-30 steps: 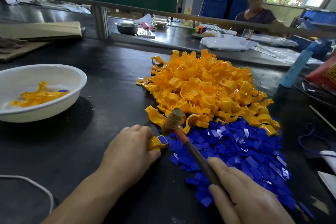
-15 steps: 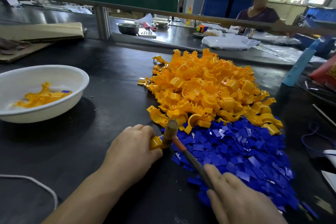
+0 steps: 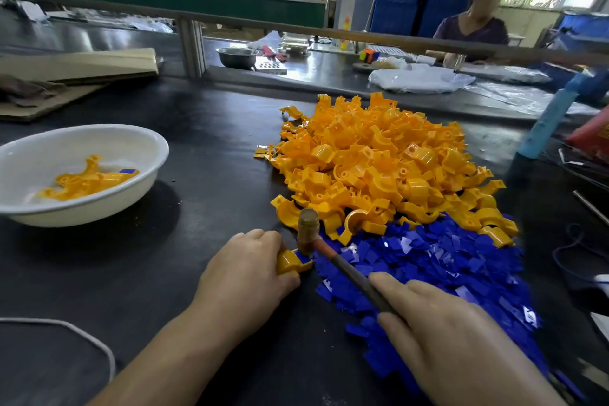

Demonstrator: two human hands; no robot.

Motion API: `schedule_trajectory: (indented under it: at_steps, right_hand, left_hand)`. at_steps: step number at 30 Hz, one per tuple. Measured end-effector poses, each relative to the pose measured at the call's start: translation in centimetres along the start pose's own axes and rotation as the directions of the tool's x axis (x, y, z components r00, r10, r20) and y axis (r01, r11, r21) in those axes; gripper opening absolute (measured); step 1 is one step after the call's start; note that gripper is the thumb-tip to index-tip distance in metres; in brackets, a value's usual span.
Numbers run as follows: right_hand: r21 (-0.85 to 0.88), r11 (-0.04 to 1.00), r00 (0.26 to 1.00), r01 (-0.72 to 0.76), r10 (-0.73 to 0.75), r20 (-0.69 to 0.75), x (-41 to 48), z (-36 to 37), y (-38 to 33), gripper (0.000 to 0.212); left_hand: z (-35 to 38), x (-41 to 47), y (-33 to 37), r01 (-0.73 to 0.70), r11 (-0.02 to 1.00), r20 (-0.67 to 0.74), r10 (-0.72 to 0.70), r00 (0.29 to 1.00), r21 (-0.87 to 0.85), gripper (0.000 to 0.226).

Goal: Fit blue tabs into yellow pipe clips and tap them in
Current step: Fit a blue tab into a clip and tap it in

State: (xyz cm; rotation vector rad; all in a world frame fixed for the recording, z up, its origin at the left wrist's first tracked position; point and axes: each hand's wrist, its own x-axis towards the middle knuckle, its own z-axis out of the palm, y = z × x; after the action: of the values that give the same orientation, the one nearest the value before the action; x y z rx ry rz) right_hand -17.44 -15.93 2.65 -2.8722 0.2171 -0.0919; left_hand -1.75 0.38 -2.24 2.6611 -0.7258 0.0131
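Observation:
My left hand (image 3: 245, 277) holds a yellow pipe clip (image 3: 290, 262) with a blue tab in it down on the black table. My right hand (image 3: 451, 339) grips the handle of a small mallet (image 3: 308, 231), whose brown head rests on the clip's blue tab. Behind lies a big heap of yellow clips (image 3: 379, 168), and a spread of loose blue tabs (image 3: 438, 267) lies to the right of the held clip.
A white bowl (image 3: 141, 145) at the left holds a few yellow clips with blue tabs. A white cord (image 3: 82, 333) lies at the lower left. Cardboard (image 3: 79, 66) lies at the back left, a blue bottle (image 3: 550, 119) stands at the right, and a person sits at the far bench.
The mallet head came down from above the clip onto its blue tab and stays there. My left hand keeps the clip in the same place.

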Motion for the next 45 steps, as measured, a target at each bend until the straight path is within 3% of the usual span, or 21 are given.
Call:
schedule_trajectory:
  at_steps: [4,6,9,12,16,19,22,27,30,34,36,39,40,42,44,45]
  right_hand:
    - [0.120,0.993,0.984,0.018,0.004,-0.179,-0.2,-1.5,1.0,0.034]
    - [0.078,0.997,0.939,0.008,0.019,-0.343,0.2,-1.7,2.3,0.034]
    - [0.021,0.989,0.878,-0.147,0.140,-0.457,0.9,-1.2,3.6,0.035]
    - [-0.017,0.954,0.875,-0.300,0.268,-0.403,1.2,0.0,4.8,0.039]
    - [-0.085,0.909,0.870,-0.409,0.360,-0.338,0.9,0.7,5.9,0.041]
    - [-0.130,0.894,0.870,-0.429,0.371,-0.324,0.9,0.9,6.1,0.041]
    - [-0.166,0.890,0.882,-0.425,0.366,-0.296,0.9,1.0,6.1,0.040]
    - [-0.174,0.895,0.892,-0.411,0.356,-0.278,1.0,0.9,6.2,0.042]
    - [-0.164,0.897,0.893,-0.411,0.360,-0.271,1.0,1.1,6.2,0.040]
    - [-0.139,0.908,0.897,-0.395,0.350,-0.269,1.0,1.3,6.3,0.036]
    - [-0.150,0.908,0.896,-0.392,0.339,-0.288,0.9,1.1,6.2,0.034]
    - [-0.229,0.898,0.901,-0.376,0.296,-0.317,0.8,0.9,5.7,0.035]
    - [-0.241,0.902,0.906,-0.359,0.273,-0.324,0.8,0.8,5.4,0.038]
    - [-0.221,0.929,0.926,-0.299,0.226,-0.302,1.0,0.7,4.5,0.048]
    - [-0.192,0.953,0.959,-0.233,0.193,-0.207,1.4,0.8,3.5,0.060]
    - [-0.204,0.955,0.972,-0.217,0.191,-0.140,1.7,0.9,3.1,0.066]
  left_hand:
    - [0.0,-0.2,-0.1,-0.013,1.000,-0.009,0.013,1.000,0.015,0.037]
    - [0.0,-0.2,-0.1,-0.023,0.999,-0.003,0.023,1.000,0.022,0.038]
    - [0.2,-0.5,-0.2,-0.062,0.997,-0.005,0.062,0.998,0.049,0.045]
    - [0.6,-0.5,-0.2,-0.134,0.974,-0.007,0.138,0.990,0.182,0.055]
    - [-0.1,-0.2,0.5,-0.169,0.938,0.032,0.167,0.985,0.302,0.048]
    - [-2.7,-0.1,0.0,-0.065,0.988,-0.048,0.072,0.996,0.137,0.041]
    - [-6.4,1.5,-3.2,0.080,0.997,-0.296,-0.075,0.952,0.003,0.037]
    - [-10.0,6.5,-12.1,0.348,0.931,-0.479,-0.255,0.840,0.114,0.043]
    - [-9.6,8.8,-17.3,0.468,0.849,-0.479,-0.313,0.820,0.246,0.046]
    - [-6.9,11.4,-23.9,0.382,0.833,-0.406,-0.212,0.889,0.401,0.056]
    - [-6.2,11.1,-24.0,0.388,0.808,-0.395,-0.213,0.894,0.444,0.058]
    - [-6.6,9.2,-18.8,0.468,0.807,-0.484,-0.268,0.833,0.359,0.053]
    - [-6.9,8.2,-15.8,0.451,0.835,-0.521,-0.245,0.818,0.316,0.047]
    - [-6.9,6.1,-9.5,0.258,0.928,-0.540,-0.077,0.838,0.269,0.039]
    - [-5.7,4.6,-4.7,-0.019,0.982,-0.294,0.075,0.953,0.189,0.039]
    - [-4.6,4.2,-3.0,-0.136,0.978,-0.176,0.162,0.971,0.155,0.042]
